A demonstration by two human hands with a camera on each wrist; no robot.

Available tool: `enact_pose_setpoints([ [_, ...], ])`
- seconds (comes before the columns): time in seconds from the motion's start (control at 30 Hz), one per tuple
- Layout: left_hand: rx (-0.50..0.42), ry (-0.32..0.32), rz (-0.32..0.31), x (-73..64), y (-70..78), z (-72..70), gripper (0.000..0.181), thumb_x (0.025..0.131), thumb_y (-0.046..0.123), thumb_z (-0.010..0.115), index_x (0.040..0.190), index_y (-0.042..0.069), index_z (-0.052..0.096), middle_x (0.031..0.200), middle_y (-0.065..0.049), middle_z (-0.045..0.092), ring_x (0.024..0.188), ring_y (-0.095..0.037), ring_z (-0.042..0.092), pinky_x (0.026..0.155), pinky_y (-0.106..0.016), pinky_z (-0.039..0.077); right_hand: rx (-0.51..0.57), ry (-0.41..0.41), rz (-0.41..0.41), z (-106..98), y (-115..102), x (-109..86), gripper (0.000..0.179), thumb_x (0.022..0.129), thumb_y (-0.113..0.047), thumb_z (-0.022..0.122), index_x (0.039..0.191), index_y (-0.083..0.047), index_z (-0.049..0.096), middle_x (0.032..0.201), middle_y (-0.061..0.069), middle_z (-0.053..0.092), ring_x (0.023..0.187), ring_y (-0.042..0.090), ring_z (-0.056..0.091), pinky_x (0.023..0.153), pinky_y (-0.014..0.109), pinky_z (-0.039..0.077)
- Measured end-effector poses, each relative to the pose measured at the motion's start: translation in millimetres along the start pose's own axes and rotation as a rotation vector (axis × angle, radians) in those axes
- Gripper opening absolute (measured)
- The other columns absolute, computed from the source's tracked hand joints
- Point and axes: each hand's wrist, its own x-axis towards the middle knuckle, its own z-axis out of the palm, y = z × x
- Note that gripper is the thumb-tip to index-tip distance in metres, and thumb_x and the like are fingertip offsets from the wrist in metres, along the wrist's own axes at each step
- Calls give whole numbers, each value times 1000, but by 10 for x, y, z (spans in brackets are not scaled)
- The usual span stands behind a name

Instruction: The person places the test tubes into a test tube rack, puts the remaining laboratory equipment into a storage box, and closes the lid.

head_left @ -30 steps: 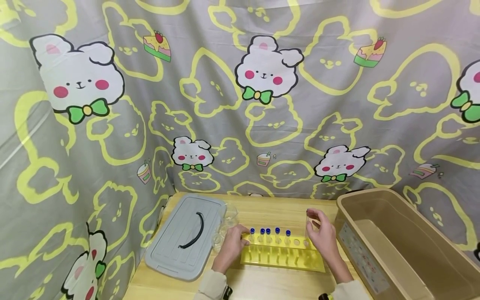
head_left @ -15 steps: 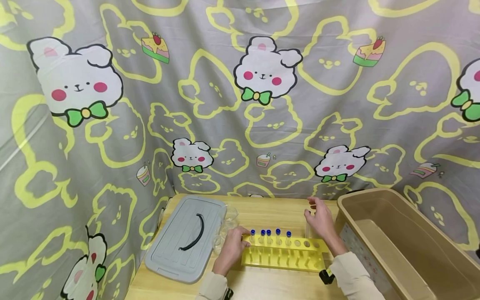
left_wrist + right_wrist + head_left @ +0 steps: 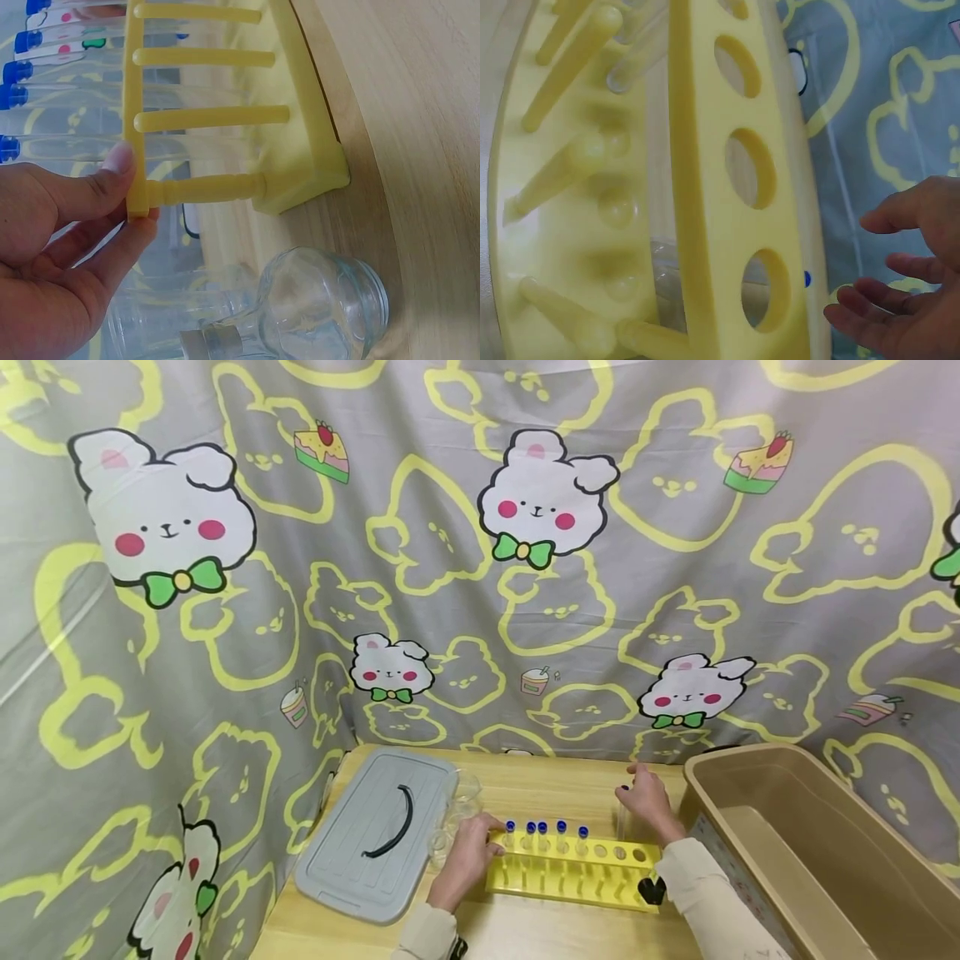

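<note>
A yellow test tube rack (image 3: pixel 570 893) stands on the table with several blue-capped test tubes (image 3: pixel 561 839) in its left holes. My left hand (image 3: pixel 468 853) pinches the left end of its top plate, thumb above and fingers below, as the left wrist view shows. My right hand (image 3: pixel 651 799) is behind the rack's right end. Its fingers are loosely spread with nothing between them in the right wrist view. Beside its fingertips, in the head view, is another blue-capped tube (image 3: pixel 622 820) behind the rack; what supports it is hidden. The rack's right holes (image 3: pixel 751 169) hold no tubes.
Left of the rack stand a glass flask (image 3: pixel 311 307) and other clear glassware (image 3: pixel 463 789). Further left lies a grey lid (image 3: pixel 367 868) with a black handle. A large brown bin (image 3: pixel 701 768) stands at the right. A patterned curtain (image 3: pixel 450 610) closes off the back.
My right hand has moved back, away from the rack's right holes, and its fingers have loosened from around the tube there. My left hand has stayed on the rack's end.
</note>
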Motion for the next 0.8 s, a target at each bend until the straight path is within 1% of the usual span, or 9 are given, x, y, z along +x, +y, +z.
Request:
enact_pose_setpoints([
  [0.07, 1, -2, -6, 7, 0, 5, 26, 76, -5, 85, 101, 1, 78, 99, -15, 75, 75, -18, 65, 65, -22, 55, -8, -10, 17, 12, 22, 33, 55, 93, -12, 63, 137, 15, 45, 83, 20, 58, 51, 16, 39, 52, 33, 36],
  [0.13, -1, -3, -14, 12, -2, 8, 26, 76, -5, 85, 100, 1, 79, 98, -14, 75, 74, -17, 64, 64, -22, 54, -9, -16, 38, 30, 22, 50, 55, 94, -13, 63, 137, 15, 44, 83, 20, 57, 52, 17, 38, 53, 34, 37],
  [0.23, 5, -1, -18, 19, 0, 9, 26, 76, -5, 86, 99, 1, 79, 96, -12, 75, 74, -17, 65, 65, -22, 55, -13, -23, 78, 56, 13, 52, 55, 95, -14, 63, 137, 16, 44, 101, 32, 59, 65, 27, 51, 61, 43, 45],
  [0.3, 8, -3, -22, 22, 3, 7, 25, 76, -4, 86, 99, 1, 79, 96, -11, 75, 75, -18, 65, 65, -22, 55, -26, -44, 110, 76, 18, 48, 55, 95, -15, 63, 136, 17, 43, 116, 40, 57, 79, 37, 58, 70, 49, 50],
  [0.4, 7, -12, -30, 20, 5, 4, 26, 76, -3, 87, 100, 1, 79, 96, -13, 74, 76, -19, 66, 65, -22, 55, -48, -88, 153, 107, 33, 45, 57, 95, -17, 62, 135, 18, 41, 122, 43, 54, 94, 46, 60, 79, 56, 51],
  [0.57, 8, -17, -36, 18, -3, 8, 26, 76, -3, 86, 101, 2, 79, 96, -11, 74, 75, -14, 63, 65, -21, 54, -57, -135, 209, 139, 32, 53, 52, 94, -16, 61, 125, 20, 41, 102, 36, 57, 84, 41, 57, 70, 50, 49],
  [0.7, 9, -14, -30, 13, -6, 9, 27, 75, -4, 86, 101, 2, 79, 95, -10, 74, 73, -11, 61, 65, -20, 54, -52, -163, 245, 162, 33, 61, 52, 94, -13, 59, 127, 22, 38, 93, 30, 56, 77, 35, 52, 65, 43, 45],
  [0.73, 5, -14, -29, 11, -4, 6, 27, 75, -4, 86, 101, 2, 79, 95, -11, 74, 73, -11, 61, 65, -21, 54, -51, -168, 249, 169, 36, 65, 52, 94, -12, 58, 127, 22, 38, 88, 27, 54, 73, 32, 50, 63, 41, 43],
  [0.8, -5, -14, -29, 7, 2, 0, 28, 75, -5, 86, 102, 1, 78, 96, -13, 74, 74, -13, 62, 65, -21, 55, -59, -186, 248, 182, 57, 79, 49, 92, -9, 56, 125, 24, 39, 84, 24, 53, 71, 30, 47, 62, 40, 41],
])
